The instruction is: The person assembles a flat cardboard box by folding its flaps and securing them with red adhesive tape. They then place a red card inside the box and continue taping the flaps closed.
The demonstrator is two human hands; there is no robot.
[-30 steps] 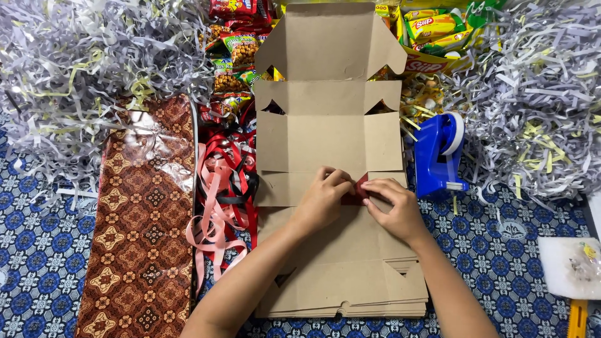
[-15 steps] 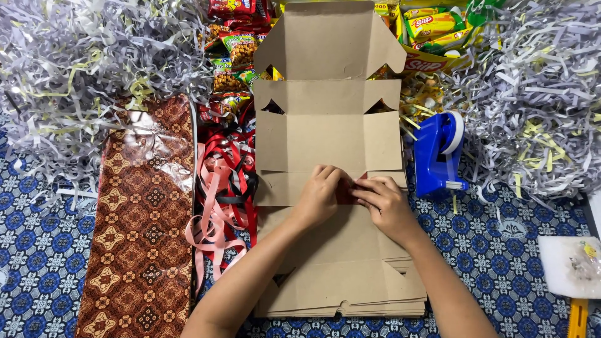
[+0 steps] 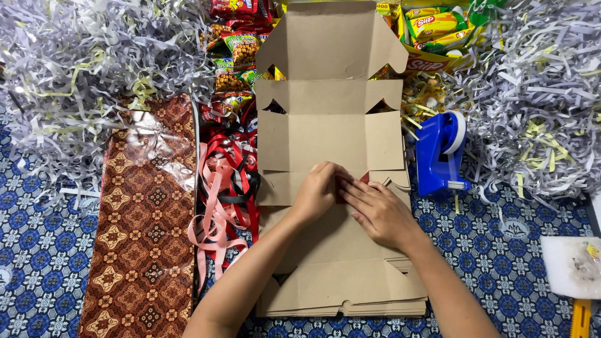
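Observation:
A flat, unfolded brown cardboard box (image 3: 325,134) lies in the middle on a stack of more flat cardboard (image 3: 341,294). My left hand (image 3: 319,193) curls over the box's near flap at the centre. My right hand (image 3: 375,209) lies flat beside it, fingers pointing left, pressing on the cardboard. A small red thing (image 3: 364,179) peeks out between the two hands; most of it is hidden. Fingertips of both hands touch.
Red, pink and black ribbons (image 3: 222,194) lie left of the box, next to a brown patterned wrap (image 3: 141,231). A blue tape dispenser (image 3: 441,153) stands to the right. Snack packets (image 3: 241,53) sit behind. Shredded paper (image 3: 75,69) is heaped at both sides.
Both hands have closed in over the red thing and pressed lower onto the flap; the right hand has flattened out. The box has not moved.

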